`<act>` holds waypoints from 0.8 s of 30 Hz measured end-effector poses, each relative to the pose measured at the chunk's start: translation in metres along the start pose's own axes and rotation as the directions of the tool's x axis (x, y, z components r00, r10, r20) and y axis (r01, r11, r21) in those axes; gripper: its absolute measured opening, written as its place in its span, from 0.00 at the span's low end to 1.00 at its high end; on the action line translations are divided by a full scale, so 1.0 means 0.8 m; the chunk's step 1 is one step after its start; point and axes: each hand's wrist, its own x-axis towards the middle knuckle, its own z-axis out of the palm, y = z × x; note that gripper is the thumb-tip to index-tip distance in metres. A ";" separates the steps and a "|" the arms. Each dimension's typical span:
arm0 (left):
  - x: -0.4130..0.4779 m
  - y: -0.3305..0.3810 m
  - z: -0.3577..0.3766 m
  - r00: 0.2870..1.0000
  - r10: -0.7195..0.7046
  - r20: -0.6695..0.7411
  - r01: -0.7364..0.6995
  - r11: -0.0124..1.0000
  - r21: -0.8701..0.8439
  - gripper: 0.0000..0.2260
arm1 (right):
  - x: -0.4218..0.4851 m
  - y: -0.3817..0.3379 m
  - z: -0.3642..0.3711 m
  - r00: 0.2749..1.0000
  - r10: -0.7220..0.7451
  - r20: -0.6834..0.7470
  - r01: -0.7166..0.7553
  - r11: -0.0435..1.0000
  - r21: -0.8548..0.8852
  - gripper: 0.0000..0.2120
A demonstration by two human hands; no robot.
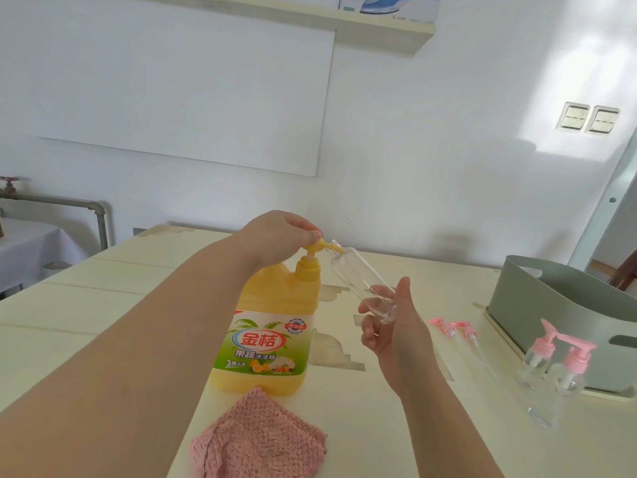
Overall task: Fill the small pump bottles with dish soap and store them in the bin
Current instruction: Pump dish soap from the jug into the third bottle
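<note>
A big yellow dish soap jug (pixel 272 326) with a pump top stands mid-table. My left hand (pixel 275 236) rests on its yellow pump head, fingers curled over it. My right hand (pixel 389 326) holds a clear, capless small bottle (pixel 358 274) by its base, tilted, with its open neck at the pump's spout. Two pink pump caps (pixel 455 331) with dip tubes lie loose on the table to the right. Two small clear bottles with pink pumps (pixel 558 363) stand in front of the grey-green bin (pixel 537 294), and one capless clear bottle (pixel 546 405) stands nearer me.
A pink cloth (pixel 258 439) lies in front of the jug near the table's front edge. The bin sits on a cream tray (pixel 499 332) at the right. A white wall runs behind the table, with a pipe (pixel 69 205) at the far left.
</note>
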 end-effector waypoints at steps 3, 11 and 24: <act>-0.002 0.003 0.000 1.000 -0.004 -0.029 0.002 0.998 -0.055 0.08 | 0.000 -0.002 0.002 1.000 -0.012 0.028 0.010 0.998 0.068 0.22; -0.001 -0.001 0.000 0.997 0.011 -0.076 -0.018 0.995 -0.094 0.06 | 0.002 -0.004 0.000 0.997 -0.032 0.066 0.024 0.993 0.117 0.17; 0.001 -0.005 0.000 0.998 0.023 -0.057 -0.020 0.998 0.052 0.05 | -0.002 0.003 0.006 1.000 -0.011 -0.016 0.013 0.983 0.183 0.17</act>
